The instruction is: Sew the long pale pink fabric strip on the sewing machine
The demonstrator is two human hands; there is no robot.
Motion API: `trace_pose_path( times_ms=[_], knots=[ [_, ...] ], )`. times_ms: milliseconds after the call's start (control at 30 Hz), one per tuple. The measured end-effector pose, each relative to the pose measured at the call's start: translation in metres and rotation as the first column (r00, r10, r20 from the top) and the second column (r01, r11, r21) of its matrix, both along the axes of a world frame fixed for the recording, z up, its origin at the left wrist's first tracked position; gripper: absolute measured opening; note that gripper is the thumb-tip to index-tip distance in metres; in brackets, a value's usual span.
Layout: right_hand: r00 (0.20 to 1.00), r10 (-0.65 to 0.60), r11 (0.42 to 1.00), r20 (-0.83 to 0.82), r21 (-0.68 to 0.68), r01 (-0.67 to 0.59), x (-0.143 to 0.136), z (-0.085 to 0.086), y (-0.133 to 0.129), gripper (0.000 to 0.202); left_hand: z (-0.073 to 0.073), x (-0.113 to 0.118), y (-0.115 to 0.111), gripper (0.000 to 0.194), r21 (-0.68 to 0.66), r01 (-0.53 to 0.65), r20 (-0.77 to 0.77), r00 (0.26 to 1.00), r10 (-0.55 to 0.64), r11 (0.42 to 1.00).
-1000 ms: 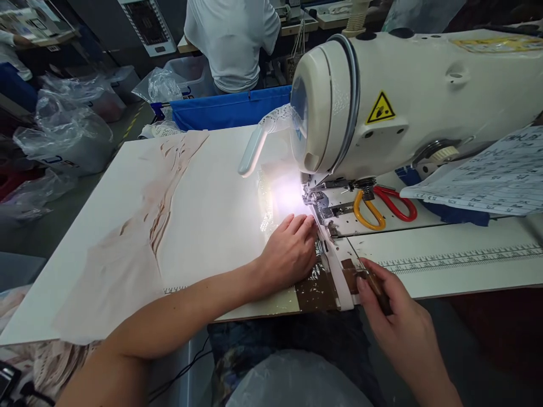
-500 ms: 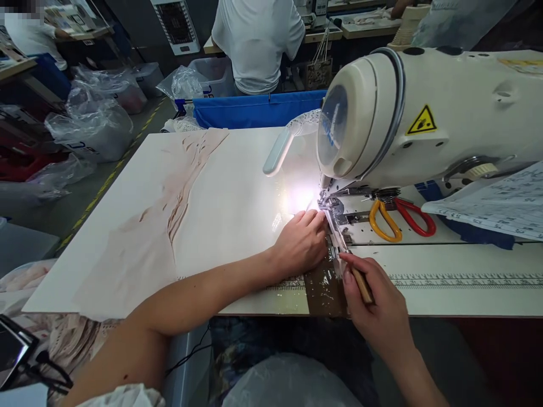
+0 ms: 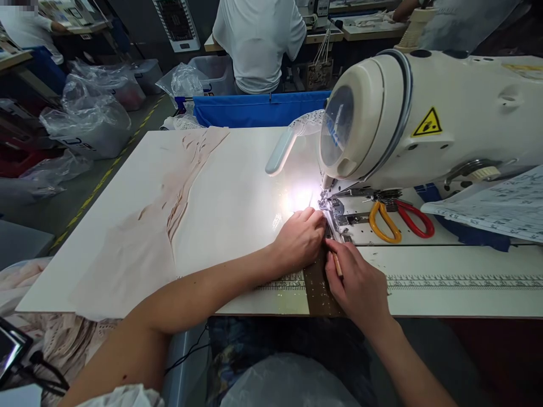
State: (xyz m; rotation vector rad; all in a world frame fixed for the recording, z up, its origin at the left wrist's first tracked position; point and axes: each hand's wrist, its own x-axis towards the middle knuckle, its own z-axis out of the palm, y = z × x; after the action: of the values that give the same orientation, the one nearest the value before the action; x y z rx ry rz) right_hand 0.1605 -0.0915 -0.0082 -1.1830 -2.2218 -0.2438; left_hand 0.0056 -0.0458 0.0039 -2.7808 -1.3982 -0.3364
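Note:
My left hand lies just in front of the needle area of a white sewing machine. Its fingers are bent and pressed together by the presser foot; whatever they pinch is hidden. Close beside it, my right hand is closed round a wooden-handled tool, whose tip I cannot make out. Between the hands and the needle runs a narrow metal attachment. Brown tape covers the table edge below.
Thin pale pink fabric is spread on the left of the white table. Scissors with orange and red handles lie right of the needle, near a printed sheet. A blue cloth hangs behind; a person sits beyond.
My right hand has moved left and slightly up with the wooden-handled tool, closer to my left hand. More of the handle is covered now. My left hand stays almost in place.

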Motion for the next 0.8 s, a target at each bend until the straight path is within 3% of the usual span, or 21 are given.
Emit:
trace_pose_path(
  times_ms=[367,500,633,733,800],
  knots=[
    [0.986,-0.102,0.994,0.135,-0.015,0.105,-0.006,0.002,0.002,0.031,-0.003,-0.005,0.007,0.025,0.036,-0.066,0.093,0.994,0.063,0.997],
    [0.993,-0.085,0.996,0.080,0.008,0.084,-0.007,0.005,-0.004,0.028,-0.002,-0.006,0.009,0.025,0.017,-0.100,0.085,0.992,0.098,0.995],
    [1.000,-0.006,1.000,-0.022,0.005,0.006,-0.004,0.007,-0.022,0.025,0.020,-0.009,-0.002,0.023,-0.064,-0.103,0.034,0.994,0.105,0.993],
    [0.994,0.004,0.987,-0.109,-0.162,-0.022,0.005,-0.002,-0.028,0.030,0.048,-0.021,-0.019,0.024,-0.126,-0.014,-0.023,1.000,0.011,0.992],
    [0.977,0.005,0.947,-0.212,-0.313,-0.073,0.013,-0.013,-0.023,0.033,0.066,-0.038,-0.037,0.024,-0.162,0.001,-0.046,0.999,-0.009,0.987]
  ],
)
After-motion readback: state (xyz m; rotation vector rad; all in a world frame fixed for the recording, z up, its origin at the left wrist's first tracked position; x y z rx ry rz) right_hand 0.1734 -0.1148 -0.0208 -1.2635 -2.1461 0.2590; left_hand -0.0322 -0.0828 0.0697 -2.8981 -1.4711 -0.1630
